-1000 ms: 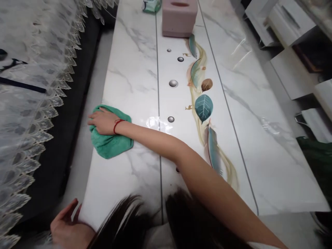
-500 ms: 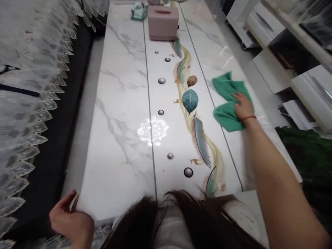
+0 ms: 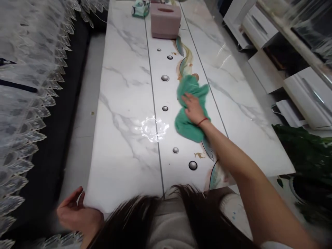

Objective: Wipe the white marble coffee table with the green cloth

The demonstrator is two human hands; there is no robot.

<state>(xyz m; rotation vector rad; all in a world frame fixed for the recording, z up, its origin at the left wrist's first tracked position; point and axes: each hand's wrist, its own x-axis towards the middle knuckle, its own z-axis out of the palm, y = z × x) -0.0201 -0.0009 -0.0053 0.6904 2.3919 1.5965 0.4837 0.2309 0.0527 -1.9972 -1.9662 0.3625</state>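
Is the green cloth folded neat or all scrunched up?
Scrunched up. The green cloth lies in uneven lumps under the right hand, on the marble table.

Person's own body, head view. Right hand (image 3: 194,109) bare. A thin red cord bracelet (image 3: 202,121) circles its wrist as a single strand, and the fastening is too small to tell. Right forearm (image 3: 233,166) uncovered up to a white sleeve edge (image 3: 271,245) on the upper arm, of which only a sliver is in view. Left hand (image 3: 77,214) bare. Long dark brown hair (image 3: 140,221) hangs forward in two loose locks, parted in the middle, the strands straight and fine. Between the locks shows a pale grey-beige top (image 3: 168,224), plain, with soft folds. Seams and print cannot be made out.
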